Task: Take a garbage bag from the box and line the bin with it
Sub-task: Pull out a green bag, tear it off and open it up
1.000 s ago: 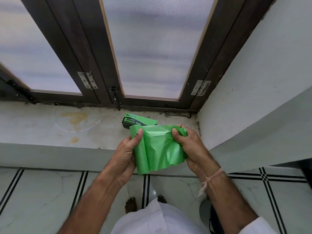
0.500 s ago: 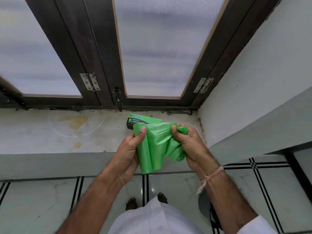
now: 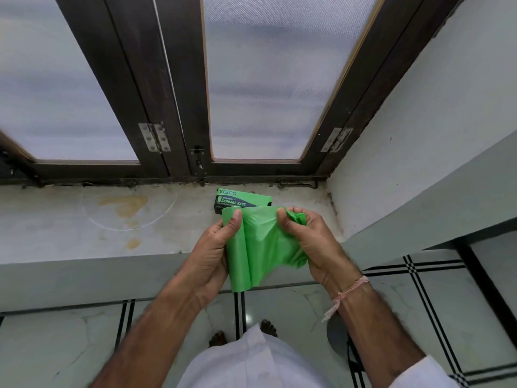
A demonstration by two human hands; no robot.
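More of the green bag point(image 3: 261, 247) is being gathered into the right hand point(image 3: 306, 236) than a second ago; the roll point(image 3: 236, 264) is being gripped by the left hand point(image 3: 212, 256), so separation is being prepared

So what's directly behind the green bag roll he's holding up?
The garbage bag box lies on the window ledge behind the green bag roll, which both hands grip. The box's lower edge is covered by the roll, so its opening isn't visible.
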